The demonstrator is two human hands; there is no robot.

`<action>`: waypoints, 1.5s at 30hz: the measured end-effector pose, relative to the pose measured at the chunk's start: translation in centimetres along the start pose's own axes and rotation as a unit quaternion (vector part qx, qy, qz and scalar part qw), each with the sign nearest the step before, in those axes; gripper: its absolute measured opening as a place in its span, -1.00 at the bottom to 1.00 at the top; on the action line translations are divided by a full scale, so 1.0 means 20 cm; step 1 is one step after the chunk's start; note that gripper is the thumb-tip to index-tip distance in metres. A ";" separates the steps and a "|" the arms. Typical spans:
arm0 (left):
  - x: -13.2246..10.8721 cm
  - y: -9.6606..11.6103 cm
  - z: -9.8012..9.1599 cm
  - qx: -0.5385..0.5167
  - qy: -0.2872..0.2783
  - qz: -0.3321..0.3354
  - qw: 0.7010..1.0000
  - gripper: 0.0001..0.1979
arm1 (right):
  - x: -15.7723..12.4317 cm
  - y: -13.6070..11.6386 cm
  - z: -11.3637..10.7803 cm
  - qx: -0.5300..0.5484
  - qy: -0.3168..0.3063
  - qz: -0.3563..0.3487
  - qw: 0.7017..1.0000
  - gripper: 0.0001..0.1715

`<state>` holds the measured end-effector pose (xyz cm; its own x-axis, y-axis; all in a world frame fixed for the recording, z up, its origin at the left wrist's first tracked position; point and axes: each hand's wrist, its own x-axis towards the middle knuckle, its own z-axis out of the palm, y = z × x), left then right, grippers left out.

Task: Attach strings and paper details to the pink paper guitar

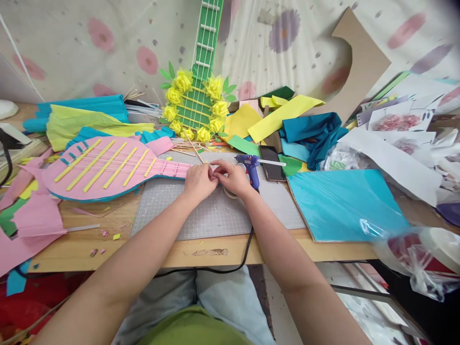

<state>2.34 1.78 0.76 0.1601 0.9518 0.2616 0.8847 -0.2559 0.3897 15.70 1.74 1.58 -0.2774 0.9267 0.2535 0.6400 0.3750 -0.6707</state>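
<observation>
Table edge: bare wooden table (208,251) edge nearest the person, with a black cable (247,249) dropping over it towards the lap.
Cutting mat: grey cutting mat (215,215) lies just beyond the edge, and both forearms reach across it.
Left hand: left hand (199,182) is curled almost closed, its fingers pressed down on the right-hand end of the pink guitar's neck.
Right hand: right hand (233,178) is pinched fingertip to fingertip against the left hand; what it grips is hidden, so I cannot tell. A tape roll (230,194) sits under its wrist.
Pink guitar: pink guitar (104,167) lies flat to the left, body on the table, neck pointing right onto the mat, yellow strips across the body.
Step in hand: judged from the pinch, fine work on the tip of the neck where the thin strings end.
Next move calls for: steady, light pressure at that one spot, with the neck kept flat.
Glue gun: blue glue gun (251,167) stands just right of the hands, with a phone (272,163) beside it.
Blue sheet: blue sheet (341,203) lies to the right.
Far: green guitar (199,103) with yellow paper flowers leans upright against the backdrop.
</observation>
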 end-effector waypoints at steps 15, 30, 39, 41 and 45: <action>-0.01 0.07 0.03 0.043 0.028 -0.056 0.997 -0.85 | -0.01 0.01 0.02 -0.003 0.068 -0.001 0.998 -0.68; -0.01 0.06 0.04 0.050 0.041 -0.029 0.998 -0.86 | 0.01 0.06 0.04 0.033 0.072 -0.002 0.997 -0.72; 0.01 -0.04 -0.10 0.053 -0.023 0.049 0.997 -0.88 | 0.00 0.11 0.00 -0.063 0.074 0.028 0.995 -0.68; 0.01 -0.04 -0.11 0.067 -0.041 0.049 0.996 -0.88 | -0.01 0.11 -0.02 -0.088 0.039 0.007 0.995 -0.68; 0.02 -0.05 -0.10 0.072 -0.048 0.050 0.995 -0.85 | -0.03 0.08 -0.06 -0.073 -0.021 -0.013 0.997 -0.70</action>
<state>0.58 2.07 2.27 0.2854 0.9366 0.2035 0.9148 -0.3295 0.2336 17.77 1.80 1.16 -0.3227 0.9161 0.2379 0.7288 0.4009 -0.5551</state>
